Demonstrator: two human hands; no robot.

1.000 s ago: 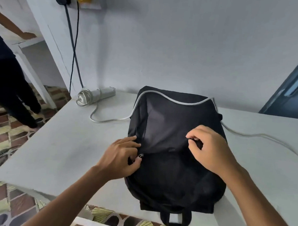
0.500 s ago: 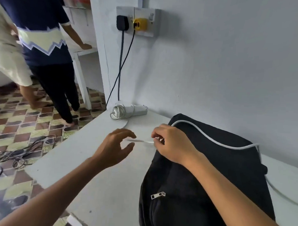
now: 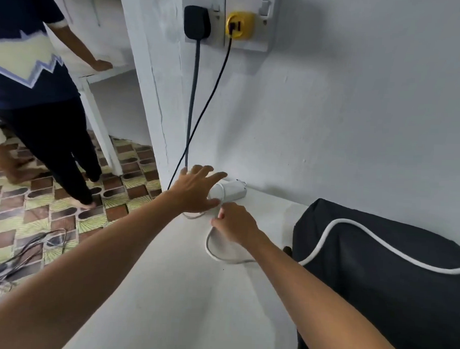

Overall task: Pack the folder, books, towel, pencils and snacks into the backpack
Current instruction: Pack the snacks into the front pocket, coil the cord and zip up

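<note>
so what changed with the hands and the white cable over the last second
Both hands left the backpack front. The left hand reached out, fingers spread, to the white power strip by the wall; the right hand took hold of the white cable and carried it there. The backpack stays flat on the table, cable still draped across it.

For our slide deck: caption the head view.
Left hand reaches the white power strip; right hand pinches its cable beside the backpack.

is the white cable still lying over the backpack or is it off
Lying over it. The white cable curves across the top of the black backpack, while the right hand pinches its other end on the table.
</note>
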